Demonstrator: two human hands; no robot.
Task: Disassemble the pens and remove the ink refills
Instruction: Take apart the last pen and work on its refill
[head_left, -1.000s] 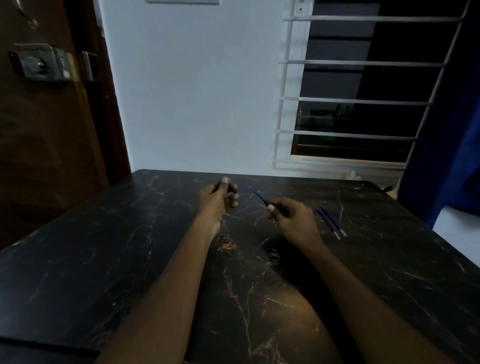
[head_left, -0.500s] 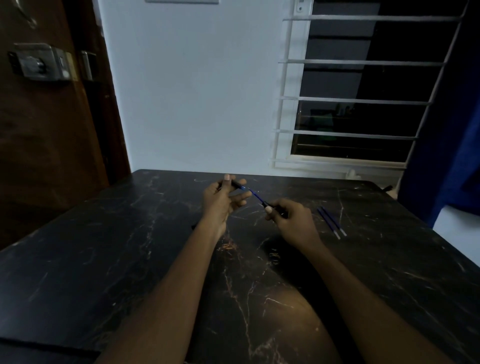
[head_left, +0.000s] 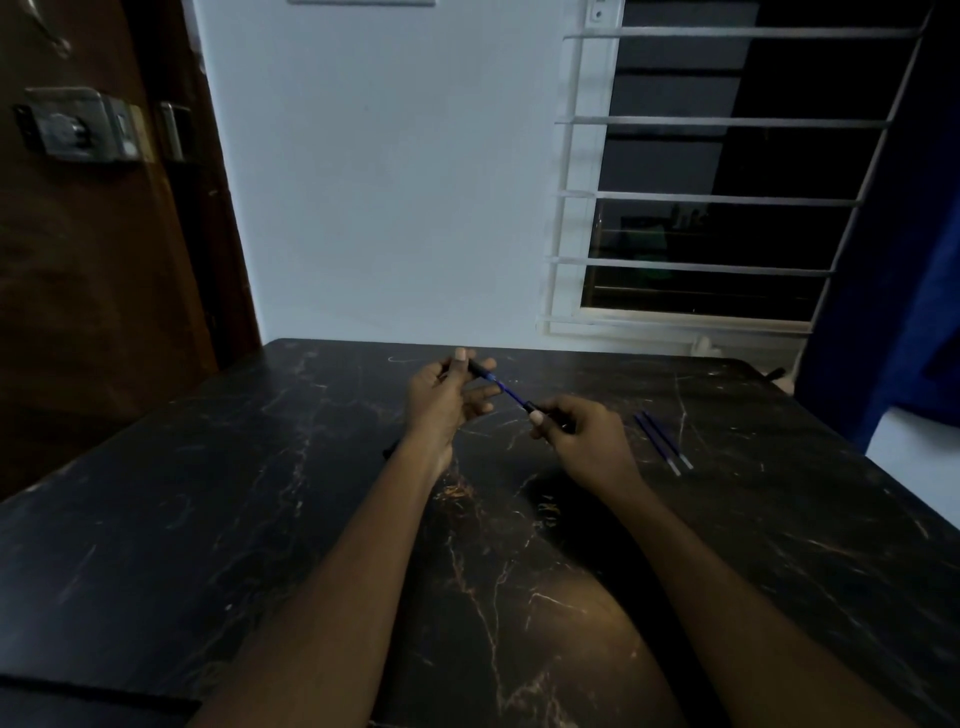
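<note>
Above the far middle of the black marble table (head_left: 260, 519), both hands hold one pen pulled apart. My left hand (head_left: 441, 397) grips the black barrel (head_left: 478, 368) between thumb and fingers. My right hand (head_left: 582, 436) pinches the black tip section (head_left: 532, 408). A thin blue ink refill (head_left: 509, 391) spans the gap between the two black parts. Its left end meets the barrel mouth; I cannot tell how far it goes in. Two blue refills (head_left: 662, 441) with pale tips lie side by side on the table, to the right of my right hand.
A small dark object (head_left: 390, 451) lies on the table just left of my left wrist, mostly hidden. A wooden door with a metal lock (head_left: 78, 124) stands at the left. A barred window (head_left: 717, 197) and a blue curtain (head_left: 909, 312) are at the back right.
A second ago the hands were apart, the refill sticking out of the right-hand piece. The left hand's barrel has since come up to the refill's free end. The loose refills have not moved.
</note>
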